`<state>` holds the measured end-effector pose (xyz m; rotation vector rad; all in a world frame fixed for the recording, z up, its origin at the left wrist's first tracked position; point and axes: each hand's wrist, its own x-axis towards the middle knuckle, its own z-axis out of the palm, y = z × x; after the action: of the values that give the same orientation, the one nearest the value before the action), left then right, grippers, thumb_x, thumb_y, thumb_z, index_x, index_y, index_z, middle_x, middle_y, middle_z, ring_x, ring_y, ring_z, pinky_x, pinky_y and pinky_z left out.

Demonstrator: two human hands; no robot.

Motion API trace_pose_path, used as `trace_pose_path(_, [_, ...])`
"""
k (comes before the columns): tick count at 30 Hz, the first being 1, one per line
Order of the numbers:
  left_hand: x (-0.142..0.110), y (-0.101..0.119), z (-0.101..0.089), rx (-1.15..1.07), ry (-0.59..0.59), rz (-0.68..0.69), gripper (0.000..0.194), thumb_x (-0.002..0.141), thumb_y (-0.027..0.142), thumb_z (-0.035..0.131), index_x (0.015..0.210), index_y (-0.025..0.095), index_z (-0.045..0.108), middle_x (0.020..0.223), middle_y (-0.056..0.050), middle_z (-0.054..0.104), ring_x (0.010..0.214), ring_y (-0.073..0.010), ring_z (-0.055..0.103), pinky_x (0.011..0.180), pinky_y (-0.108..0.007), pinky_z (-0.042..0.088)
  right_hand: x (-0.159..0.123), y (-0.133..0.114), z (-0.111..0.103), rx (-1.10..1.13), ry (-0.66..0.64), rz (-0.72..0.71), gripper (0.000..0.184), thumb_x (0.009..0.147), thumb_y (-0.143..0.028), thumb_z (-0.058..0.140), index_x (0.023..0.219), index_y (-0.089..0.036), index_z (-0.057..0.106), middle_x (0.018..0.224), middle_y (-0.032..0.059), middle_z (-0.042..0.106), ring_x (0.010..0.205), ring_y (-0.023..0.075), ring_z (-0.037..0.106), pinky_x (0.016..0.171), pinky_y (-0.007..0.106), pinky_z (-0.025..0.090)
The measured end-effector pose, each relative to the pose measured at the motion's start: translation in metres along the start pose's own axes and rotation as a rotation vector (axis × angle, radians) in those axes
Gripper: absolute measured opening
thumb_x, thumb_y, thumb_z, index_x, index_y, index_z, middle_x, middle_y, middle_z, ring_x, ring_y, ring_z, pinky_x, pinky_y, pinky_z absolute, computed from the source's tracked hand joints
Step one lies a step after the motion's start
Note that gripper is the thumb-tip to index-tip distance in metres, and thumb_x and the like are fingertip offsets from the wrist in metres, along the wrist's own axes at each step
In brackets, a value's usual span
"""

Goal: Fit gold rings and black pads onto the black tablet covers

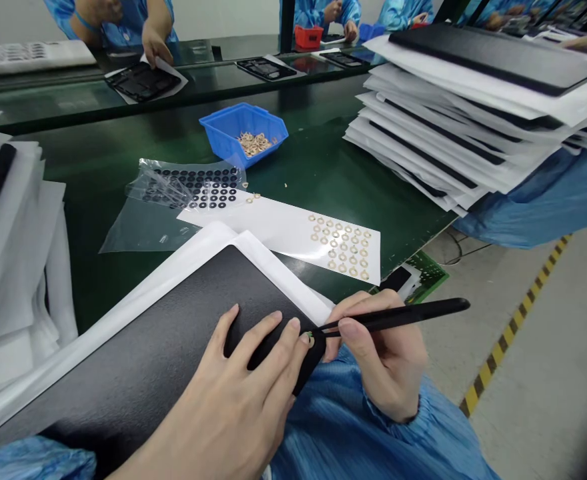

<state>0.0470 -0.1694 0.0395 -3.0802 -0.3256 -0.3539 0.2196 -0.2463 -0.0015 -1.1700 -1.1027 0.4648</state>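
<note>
A black panel (173, 313) lies on a white sheet (138, 293) in front of me, one corner pointing away. My left hand (253, 373) rests on it, fingers spread. Between finger and thumb of my right hand (381, 353) are black tweezers (398, 316), their tips at the panel's right corner. A small pale ring sticker (311, 341) sits there, beside my left fingertips; whether the tweezers grip it I cannot tell. Beyond the panel is a white strip (273, 223) carrying rows of similar ring stickers (343, 247), partly under a clear film (146, 223) and black rings (213, 187).
A blue bin (243, 130) of pale rings stands on the green table (318, 153). Stacked panels with white sheets (473, 127) rise at the right, and more sheets (13, 267) at the left. Across the table, a co-worker's hand (156, 47) touches a black panel (143, 81).
</note>
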Motion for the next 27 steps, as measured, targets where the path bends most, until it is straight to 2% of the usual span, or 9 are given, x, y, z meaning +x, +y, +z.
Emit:
trace_pose_path(4, [-0.002,0.002,0.001,0.008,-0.006,-0.021,0.036,0.097,0.031,0.041,0.122,0.019,0.063,0.125,-0.001,0.064,0.115,-0.0241,0.050,0.111,-0.043,0.011,0.000,0.001,0.001,0.027,0.001,0.012,0.014,0.089,-0.008,0.052,0.093,-0.021,0.056,0.080,0.0003,0.057,0.055,0.0100,0.059,0.045,0.026,0.048])
trace_pose_path(8, [-0.001,0.002,-0.002,0.004,-0.008,-0.026,0.037,0.098,0.029,0.038,0.125,0.018,0.061,0.126,0.001,0.064,0.115,-0.0226,0.050,0.113,-0.040,0.011,0.001,0.001,0.001,0.010,0.007,0.005,0.013,0.088,-0.008,0.054,0.092,-0.021,0.057,0.076,0.0000,0.059,0.057,0.0116,0.060,0.049,0.028,0.048])
trace_pose_path(15, [-0.004,0.001,0.003,-0.015,0.027,-0.019,0.036,0.093,0.023,0.044,0.126,0.019,0.060,0.127,0.002,0.062,0.119,-0.0210,0.049,0.116,-0.037,0.007,0.002,0.001,-0.001,-0.019,-0.020,-0.032,0.018,0.086,-0.004,0.052,0.092,-0.020,0.055,0.075,-0.0013,0.058,0.055,0.0098,0.059,0.049,0.025,0.047])
trace_pose_path(19, [-0.007,0.000,0.006,-0.046,0.012,-0.047,0.032,0.094,0.028,0.046,0.120,0.019,0.061,0.130,0.001,0.060,0.122,-0.0196,0.047,0.117,-0.037,0.006,0.000,0.000,-0.001,-0.008,-0.019,-0.063,0.016,0.086,-0.005,0.053,0.091,-0.020,0.056,0.073,-0.0014,0.058,0.056,0.0105,0.059,0.050,0.025,0.046])
trace_pose_path(24, [-0.003,-0.005,-0.003,-0.058,0.002,-0.011,0.030,0.097,0.033,0.041,0.108,0.020,0.065,0.124,-0.001,0.064,0.120,-0.0182,0.051,0.116,-0.033,0.013,-0.003,-0.003,-0.004,0.135,-0.087,0.027,0.006,0.090,-0.015,0.053,0.089,-0.021,0.056,0.070,-0.0009,0.058,0.050,0.0098,0.056,0.044,0.024,0.046])
trace_pose_path(27, [-0.002,-0.010,-0.008,-0.097,-0.013,0.002,0.030,0.098,0.033,0.039,0.110,0.019,0.063,0.122,-0.002,0.065,0.116,-0.0197,0.055,0.112,-0.038,0.025,0.010,-0.011,-0.012,0.164,-0.115,0.037,0.007,0.092,-0.021,0.053,0.087,-0.020,0.057,0.070,0.0002,0.058,0.048,0.0104,0.057,0.041,0.024,0.047])
